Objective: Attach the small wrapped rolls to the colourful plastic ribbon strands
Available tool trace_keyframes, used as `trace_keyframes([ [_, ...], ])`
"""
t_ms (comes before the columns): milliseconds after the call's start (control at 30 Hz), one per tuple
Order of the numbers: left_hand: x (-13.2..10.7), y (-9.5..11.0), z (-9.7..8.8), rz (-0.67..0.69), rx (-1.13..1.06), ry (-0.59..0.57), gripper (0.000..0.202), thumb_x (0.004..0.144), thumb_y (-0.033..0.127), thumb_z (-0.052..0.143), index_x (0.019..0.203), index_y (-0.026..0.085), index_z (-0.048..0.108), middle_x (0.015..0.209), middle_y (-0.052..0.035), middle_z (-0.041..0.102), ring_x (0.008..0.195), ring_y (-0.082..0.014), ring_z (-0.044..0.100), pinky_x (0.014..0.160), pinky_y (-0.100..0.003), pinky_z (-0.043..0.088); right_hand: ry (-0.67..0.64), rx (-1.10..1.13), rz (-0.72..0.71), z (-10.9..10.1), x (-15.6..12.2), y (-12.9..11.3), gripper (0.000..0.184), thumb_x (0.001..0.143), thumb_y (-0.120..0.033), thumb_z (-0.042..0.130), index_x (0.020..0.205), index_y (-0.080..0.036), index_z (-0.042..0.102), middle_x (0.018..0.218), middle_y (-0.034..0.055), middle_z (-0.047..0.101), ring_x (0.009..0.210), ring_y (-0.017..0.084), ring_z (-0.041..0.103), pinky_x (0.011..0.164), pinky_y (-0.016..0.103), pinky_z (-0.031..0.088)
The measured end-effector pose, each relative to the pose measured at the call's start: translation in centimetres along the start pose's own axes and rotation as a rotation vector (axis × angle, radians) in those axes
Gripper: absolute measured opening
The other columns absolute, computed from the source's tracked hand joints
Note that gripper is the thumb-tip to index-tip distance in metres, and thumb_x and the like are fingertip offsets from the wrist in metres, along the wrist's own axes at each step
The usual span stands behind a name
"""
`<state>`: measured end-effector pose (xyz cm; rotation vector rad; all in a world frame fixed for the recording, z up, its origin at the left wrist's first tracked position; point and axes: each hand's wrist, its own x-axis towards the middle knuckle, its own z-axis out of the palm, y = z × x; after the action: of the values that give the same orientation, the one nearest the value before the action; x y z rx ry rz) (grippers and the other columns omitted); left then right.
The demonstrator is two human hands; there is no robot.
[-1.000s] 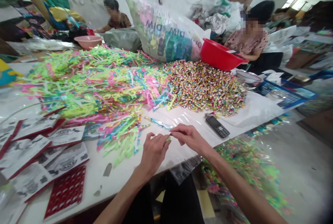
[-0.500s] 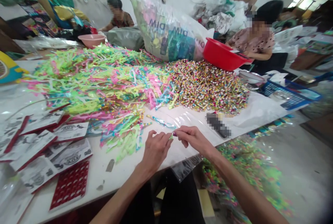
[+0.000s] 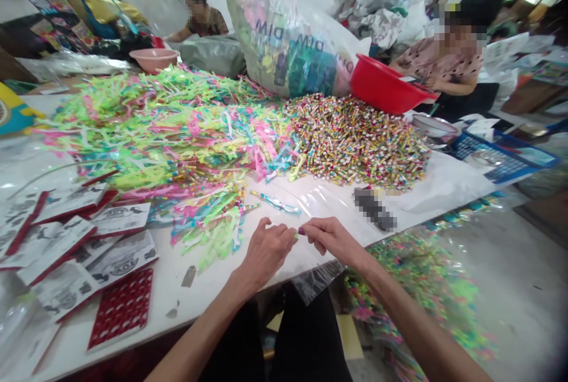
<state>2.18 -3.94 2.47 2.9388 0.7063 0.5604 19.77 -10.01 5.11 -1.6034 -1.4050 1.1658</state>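
Note:
My left hand (image 3: pixel 270 247) is closed in a pinch near the table's front edge, a bit of green showing at its fingertips. Facing it, my right hand (image 3: pixel 331 239) pinches a small purple piece (image 3: pixel 302 230), which meets the green bit between the two hands. Most of what the fingers hold is hidden. Just beyond them lies a blue strip with a striped stick end (image 3: pixel 278 203). A clear plastic bag (image 3: pixel 317 281) hangs over the edge under my right hand. Left of my hands is a small heap of green and pink strips (image 3: pixel 213 222).
A large pile of coloured strips (image 3: pixel 177 133) and a heap of short striped sticks (image 3: pixel 355 142) cover the back. Red-edged packets (image 3: pixel 119 255) lie left. A red basin (image 3: pixel 386 86) and a blue basket (image 3: pixel 510 160) stand right. Two people (image 3: pixel 461 57) sit beyond.
Both hands stay pinched together at almost the same spot, with only a slight shift of the fingers. The whole view has tilted down a little.

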Motion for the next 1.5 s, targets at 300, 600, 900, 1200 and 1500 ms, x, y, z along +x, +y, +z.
trace_keyframes([
  [300, 0.0, -0.3, 0.3, 0.006, -0.052, -0.090, 0.020, 0.095, 0.021, 0.036, 0.086, 0.019, 0.054, 0.073, 0.0007, 0.061, 0.068, -0.0151, 0.057, 0.084, -0.035, 0.033, 0.008, -0.189, -0.167, 0.3, 0.0, 0.9, 0.036, 0.088, -0.037, 0.046, 0.059, -0.017, 0.053, 0.060, -0.0023, 0.049, 0.054, 0.009, 0.042, 0.052, 0.022, 0.032],
  [600, -2.4, -1.9, 1.5, -0.032, -0.002, -0.110, 0.023, 0.095, 0.022, 0.036, 0.092, 0.020, 0.059, 0.076, -0.0002, 0.064, 0.072, -0.0169, 0.060, 0.090, -0.039, 0.033, -0.085, -0.023, -0.097, 2.7, -0.6, 2.6, 0.033, 0.089, -0.041, 0.045, 0.081, -0.016, 0.065, 0.069, -0.0016, 0.052, 0.055, 0.009, 0.048, 0.053, 0.022, 0.037],
  [900, -0.9, -10.9, -0.9, -0.463, 0.465, 0.038, 0.036, 0.086, 0.014, 0.040, 0.120, 0.012, 0.054, 0.117, -0.0198, 0.060, 0.110, -0.0341, 0.053, 0.098, -0.058, 0.025, 0.461, -0.500, 0.011, -1.4, -1.2, 9.7, 0.033, 0.084, -0.040, 0.050, 0.104, -0.017, 0.063, 0.087, 0.0045, 0.058, 0.059, 0.013, 0.052, 0.065, 0.030, 0.045],
  [1200, 6.0, -8.9, 7.7, -0.053, 0.140, -0.181, 0.021, 0.087, 0.012, 0.044, 0.090, 0.024, 0.061, 0.094, -0.0034, 0.065, 0.092, -0.0208, 0.058, 0.097, -0.048, 0.032, 0.463, -0.798, 0.079, -2.9, 10.8, 8.4, 0.027, 0.086, -0.028, 0.047, 0.105, -0.017, 0.063, 0.100, 0.0063, 0.062, 0.092, 0.017, 0.057, 0.080, 0.026, 0.041],
  [1500, 2.7, -16.3, 4.8, -0.090, 0.233, -0.200, 0.021, 0.078, 0.002, 0.045, 0.071, 0.018, 0.058, 0.078, -0.0044, 0.062, 0.083, -0.0223, 0.056, 0.091, -0.048, 0.036, 0.324, -0.960, 0.165, -7.2, 18.9, 6.8, 0.032, 0.081, -0.013, 0.043, 0.104, -0.019, 0.064, 0.114, 0.0090, 0.059, 0.100, 0.021, 0.057, 0.075, 0.027, 0.040],
])
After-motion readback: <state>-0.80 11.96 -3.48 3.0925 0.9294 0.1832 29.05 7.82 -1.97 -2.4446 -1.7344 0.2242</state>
